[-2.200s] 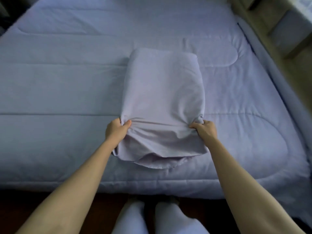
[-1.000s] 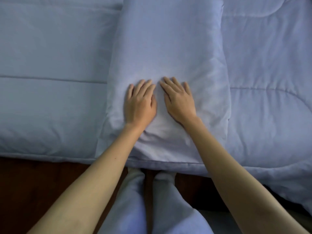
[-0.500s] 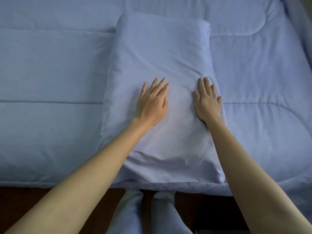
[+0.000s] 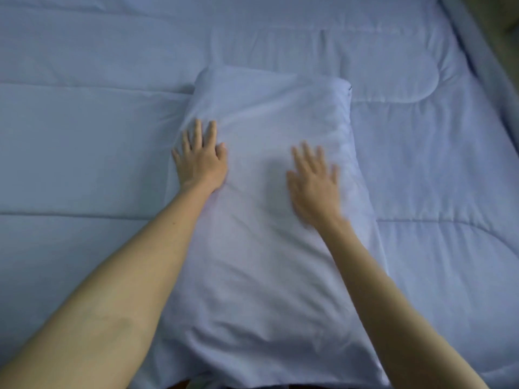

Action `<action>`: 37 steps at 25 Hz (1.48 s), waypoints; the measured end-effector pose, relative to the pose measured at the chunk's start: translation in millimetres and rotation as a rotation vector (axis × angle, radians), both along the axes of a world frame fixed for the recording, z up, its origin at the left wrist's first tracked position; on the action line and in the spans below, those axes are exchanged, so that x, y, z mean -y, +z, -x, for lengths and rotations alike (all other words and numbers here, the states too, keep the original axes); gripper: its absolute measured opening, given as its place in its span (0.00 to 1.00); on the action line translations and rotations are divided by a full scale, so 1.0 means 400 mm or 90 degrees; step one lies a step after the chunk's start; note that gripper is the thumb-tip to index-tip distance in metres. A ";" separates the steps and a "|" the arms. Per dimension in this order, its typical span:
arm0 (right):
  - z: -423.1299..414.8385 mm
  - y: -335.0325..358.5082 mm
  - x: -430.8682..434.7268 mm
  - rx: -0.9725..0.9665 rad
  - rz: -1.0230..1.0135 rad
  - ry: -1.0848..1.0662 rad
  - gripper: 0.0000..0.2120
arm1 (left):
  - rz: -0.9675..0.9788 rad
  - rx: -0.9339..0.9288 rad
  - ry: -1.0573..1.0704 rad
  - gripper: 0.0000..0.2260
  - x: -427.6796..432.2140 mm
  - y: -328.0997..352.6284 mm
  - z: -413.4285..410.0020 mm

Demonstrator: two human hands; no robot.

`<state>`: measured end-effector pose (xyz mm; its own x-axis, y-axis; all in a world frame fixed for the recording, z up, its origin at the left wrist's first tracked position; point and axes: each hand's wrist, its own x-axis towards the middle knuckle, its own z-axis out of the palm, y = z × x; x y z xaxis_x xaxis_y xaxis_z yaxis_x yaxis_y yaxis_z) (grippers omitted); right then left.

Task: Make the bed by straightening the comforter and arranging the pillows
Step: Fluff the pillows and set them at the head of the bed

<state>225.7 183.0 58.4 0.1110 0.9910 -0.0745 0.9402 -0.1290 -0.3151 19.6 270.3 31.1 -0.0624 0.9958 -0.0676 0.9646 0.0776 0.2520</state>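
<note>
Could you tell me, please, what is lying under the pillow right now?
The pillow lies on the quilted comforter, which shows all around it. Both hands, left and right, rest flat on top. Whatever lies directly beneath the pillow is covered.

Dim bluish light; tan furniture edge [image 4: 508, 12] top right, blurred.

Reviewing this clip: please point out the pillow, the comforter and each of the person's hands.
pillow [image 4: 269, 262]: head view, middle of its top face.
comforter [image 4: 84, 150]: head view, flat quilted panel left of the pillow.
left hand [image 4: 200, 164]: head view, back of the hand.
right hand [image 4: 316, 186]: head view, back of the hand, blurred.
</note>
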 end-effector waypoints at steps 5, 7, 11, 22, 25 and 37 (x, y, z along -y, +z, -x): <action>0.015 -0.068 -0.193 0.115 0.051 0.216 0.25 | -0.024 0.009 0.021 0.24 0.004 -0.016 -0.002; -0.079 -0.071 -0.258 0.122 0.063 0.122 0.25 | -0.025 0.002 0.018 0.24 0.006 -0.012 -0.010; -0.187 -0.031 -0.343 0.080 0.109 -0.098 0.25 | -0.025 -0.027 0.034 0.25 0.000 0.016 -0.033; -0.230 -0.077 -0.506 0.102 0.054 -0.159 0.22 | -0.002 -0.078 -0.331 0.23 -0.364 0.002 -0.242; -0.161 -0.067 -0.545 0.175 0.045 -0.083 0.24 | -0.008 -0.145 -0.315 0.24 -0.437 -0.020 -0.191; -0.130 -0.082 -0.274 -0.065 0.043 -0.258 0.30 | 0.077 0.081 0.086 0.39 -0.153 0.002 0.005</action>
<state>277.9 292.6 25.7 0.4789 0.8616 -0.1684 0.7740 -0.5049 -0.3820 17.6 331.5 31.8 -0.1778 0.9630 -0.2024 0.9046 0.2409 0.3518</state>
